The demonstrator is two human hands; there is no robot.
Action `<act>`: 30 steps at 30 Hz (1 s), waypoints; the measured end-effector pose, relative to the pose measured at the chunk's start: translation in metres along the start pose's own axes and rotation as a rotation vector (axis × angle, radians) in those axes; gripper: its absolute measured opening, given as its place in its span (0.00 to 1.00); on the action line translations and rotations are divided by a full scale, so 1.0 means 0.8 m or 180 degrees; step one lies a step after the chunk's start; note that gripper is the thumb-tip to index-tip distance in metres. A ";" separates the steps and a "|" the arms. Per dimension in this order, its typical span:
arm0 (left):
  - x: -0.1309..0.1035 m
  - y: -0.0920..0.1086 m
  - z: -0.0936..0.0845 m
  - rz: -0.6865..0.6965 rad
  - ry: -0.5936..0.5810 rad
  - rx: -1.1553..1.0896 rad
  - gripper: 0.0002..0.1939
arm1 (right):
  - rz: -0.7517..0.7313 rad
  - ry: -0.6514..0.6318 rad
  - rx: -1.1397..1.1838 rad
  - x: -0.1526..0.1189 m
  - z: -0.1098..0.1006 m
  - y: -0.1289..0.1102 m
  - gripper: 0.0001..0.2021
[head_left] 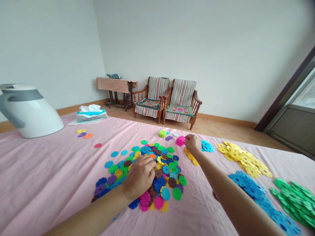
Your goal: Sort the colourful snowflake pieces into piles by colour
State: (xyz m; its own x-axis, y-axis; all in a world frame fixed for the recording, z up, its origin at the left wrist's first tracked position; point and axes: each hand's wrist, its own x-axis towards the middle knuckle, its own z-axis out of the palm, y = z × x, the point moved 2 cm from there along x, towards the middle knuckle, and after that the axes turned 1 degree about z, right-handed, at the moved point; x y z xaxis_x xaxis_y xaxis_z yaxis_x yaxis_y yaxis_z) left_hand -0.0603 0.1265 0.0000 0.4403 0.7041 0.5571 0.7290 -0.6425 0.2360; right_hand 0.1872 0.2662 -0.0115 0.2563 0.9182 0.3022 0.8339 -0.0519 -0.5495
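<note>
Bare forearms (95,211) taper smoothly to narrower wrists (126,192), ending in equally bare hands (140,174).

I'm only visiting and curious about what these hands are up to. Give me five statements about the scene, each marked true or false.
1. The left hand is at the mixed heap of many-coloured notched plastic discs. True.
2. The right hand is at the large heap of green plastic discs. False: its fingertips are by the small heap of bright-pink plastic discs.
3. The white-and-grey jug with a handle stands on the pink cloth. True.
4. The blue-and-white tissue box has nothing sticking out. False: white tissue shows at its top.
5. Two wooden armchairs with striped covers stand beyond the cloth. True.
</note>
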 end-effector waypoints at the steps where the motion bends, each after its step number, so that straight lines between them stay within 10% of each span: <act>1: 0.000 0.000 0.001 -0.0003 -0.0011 0.0003 0.11 | -0.0128 -0.0029 -0.0024 -0.006 -0.002 -0.005 0.12; 13: -0.001 -0.001 0.001 0.0012 -0.0025 0.0043 0.13 | -0.1548 -0.1022 -0.0216 -0.057 0.019 -0.054 0.16; 30: -0.001 0.000 0.001 0.0115 0.0024 0.0057 0.12 | -0.0897 -0.0956 -0.0022 -0.049 0.011 -0.043 0.10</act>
State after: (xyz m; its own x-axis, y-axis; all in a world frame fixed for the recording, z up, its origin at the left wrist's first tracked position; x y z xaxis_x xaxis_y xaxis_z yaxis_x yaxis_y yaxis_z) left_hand -0.0604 0.1265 -0.0013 0.4624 0.6782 0.5711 0.7221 -0.6618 0.2013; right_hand 0.1441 0.2359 -0.0113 -0.1359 0.9706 0.1987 0.8545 0.2163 -0.4723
